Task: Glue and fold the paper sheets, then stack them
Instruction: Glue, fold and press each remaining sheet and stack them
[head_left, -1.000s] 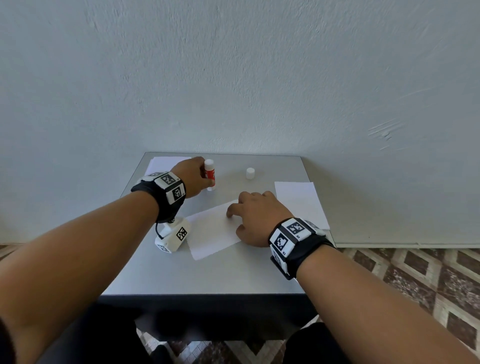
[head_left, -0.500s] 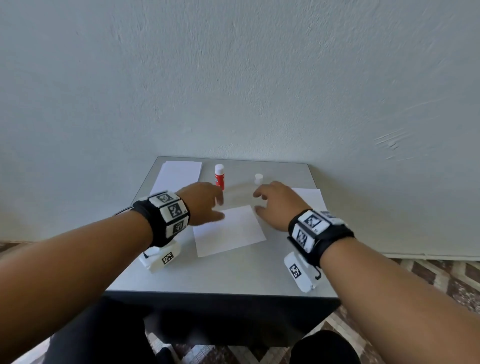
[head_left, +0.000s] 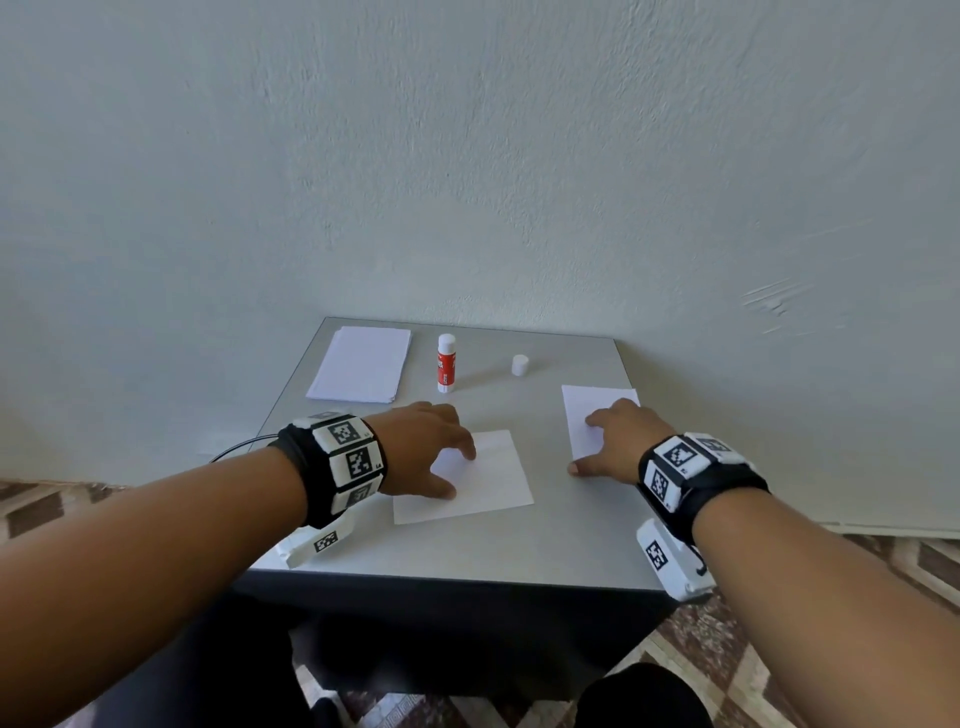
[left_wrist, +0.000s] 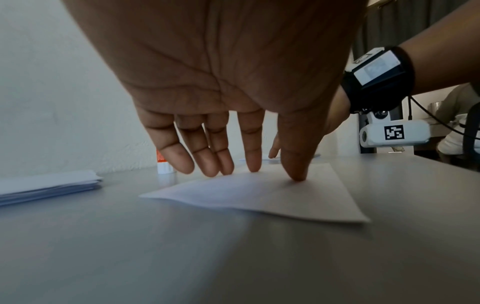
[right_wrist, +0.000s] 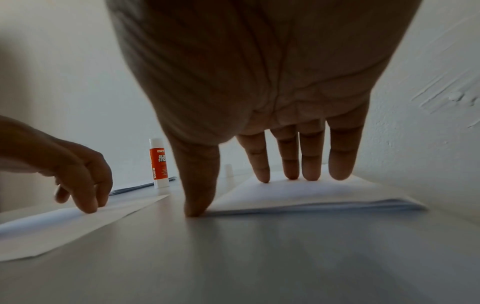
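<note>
A white paper sheet (head_left: 488, 480) lies flat at the table's middle. My left hand (head_left: 441, 457) rests on its left part, fingers straight, with the thumb and fingertips (left_wrist: 253, 164) touching the paper (left_wrist: 259, 195). My right hand (head_left: 613, 441) lies spread on a thin pile of sheets (head_left: 587, 410) at the right. Its fingers press the pile's top (right_wrist: 311, 197) and the thumb touches the near left corner. The uncapped red and white glue stick (head_left: 447, 362) stands upright behind the left hand, held by nobody. Its white cap (head_left: 519, 365) stands to the right.
A second pile of white sheets (head_left: 358, 366) lies at the back left corner of the grey table (head_left: 467, 551). A pale wall rises right behind the table and along its right side. Patterned floor tiles show beyond the table's edges.
My left hand let go of the glue stick, which now stands alone, and came down onto the middle sheet. My right hand left that sheet and moved right onto the pile.
</note>
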